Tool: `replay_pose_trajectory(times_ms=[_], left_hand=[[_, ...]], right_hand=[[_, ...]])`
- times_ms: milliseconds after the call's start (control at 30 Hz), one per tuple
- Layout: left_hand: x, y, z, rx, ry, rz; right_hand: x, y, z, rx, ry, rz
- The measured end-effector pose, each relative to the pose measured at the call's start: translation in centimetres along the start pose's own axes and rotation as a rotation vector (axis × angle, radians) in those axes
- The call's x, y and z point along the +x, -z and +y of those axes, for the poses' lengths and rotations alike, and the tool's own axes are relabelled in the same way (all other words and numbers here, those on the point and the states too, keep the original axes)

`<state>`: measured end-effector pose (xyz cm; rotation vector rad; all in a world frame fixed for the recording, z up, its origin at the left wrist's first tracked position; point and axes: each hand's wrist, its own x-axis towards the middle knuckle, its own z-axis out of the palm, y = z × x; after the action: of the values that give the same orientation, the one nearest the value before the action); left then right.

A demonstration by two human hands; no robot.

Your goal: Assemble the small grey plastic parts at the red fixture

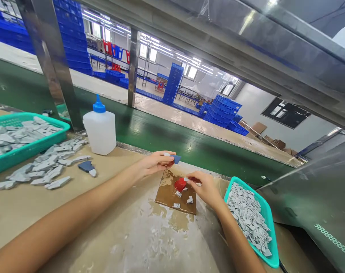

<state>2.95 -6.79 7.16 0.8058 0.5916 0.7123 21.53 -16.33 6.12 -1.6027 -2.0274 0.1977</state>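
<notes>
My left hand (155, 163) is closed on a blue and grey plastic part (175, 158), held above the far edge of a brown board (163, 195). Over the right side of that board, my right hand (205, 186) pinches a small grey plastic piece (186, 179) close to a red round thing (180, 184). Whether the piece touches the red thing, I cannot tell. Several small grey pieces (190, 200) lie loose on the board. A similar blue and grey part (87, 167) rests on the table to the left, beside a heap of larger grey parts (49, 163).
A white bottle with a blue nozzle cap (100, 129) stands at the back left. Teal baskets of grey parts sit at left (54, 138) and right (273, 242). Behind the table runs a green conveyor belt (149, 131); metal posts (133, 68) rise near it.
</notes>
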Motion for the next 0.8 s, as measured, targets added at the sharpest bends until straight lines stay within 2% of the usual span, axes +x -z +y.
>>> replay_pose_trajectory(times_ms=[300,567,700,800], left_hand=[[0.1,0.1,-1.0,0.015,0.045,0.053],[-0.1,-0.5,-1.3,-0.037,0.002,0.052],[-0.1,-0.4,-1.5,-0.008,-0.009,0.068],[0.0,-0.2,-1.8,0.056,-0.030,0.031]], right_hand=[[-0.2,-0.2,-0.1,-0.048,0.050,-0.014],[-0.4,-0.4,0.0,-0.033,0.087,-0.007],[-0.5,-0.4,0.1,-0.024,0.081,-0.001],[-0.5,-0.3,0.0,-0.016,0.080,0.008]])
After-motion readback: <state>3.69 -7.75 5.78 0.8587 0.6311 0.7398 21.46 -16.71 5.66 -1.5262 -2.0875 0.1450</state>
